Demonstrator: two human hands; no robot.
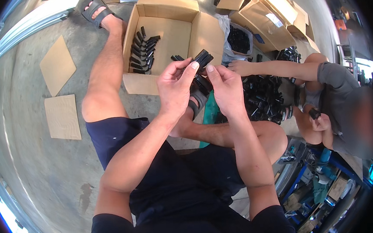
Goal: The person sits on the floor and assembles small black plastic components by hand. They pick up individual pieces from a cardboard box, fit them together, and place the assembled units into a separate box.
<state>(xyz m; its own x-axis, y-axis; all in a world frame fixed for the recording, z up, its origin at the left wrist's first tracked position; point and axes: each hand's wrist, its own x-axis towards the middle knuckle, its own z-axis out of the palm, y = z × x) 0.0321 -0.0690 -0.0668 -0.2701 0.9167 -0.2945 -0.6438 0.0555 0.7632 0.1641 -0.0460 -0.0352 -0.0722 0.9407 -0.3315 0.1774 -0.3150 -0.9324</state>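
Between my two hands is a pair of slim black plastic-looking pieces (pixel 202 60), held side by side and tilted up to the right. My left hand (pixel 175 89) pinches them with thumb and fingers. From the other side, the thumb and fingers of my right hand (pixel 227 87) close on the same pieces. Just beyond stands an open cardboard box (pixel 181 6). Rows of similar black parts (pixel 141 52) lie along its left side, and a few more show near its front corner, partly covered by my hands. A heap of loose black parts (pixel 263 96) lies right of my hands.
A co-worker (pixel 339 80) sits at the right, one arm stretched toward the heap, the other hand holding a black part (pixel 314 113). Behind are a bag of black parts (pixel 238 39) and open cartons (pixel 262 20). Cardboard sheets (pixel 62 118) lie on the floor at left.
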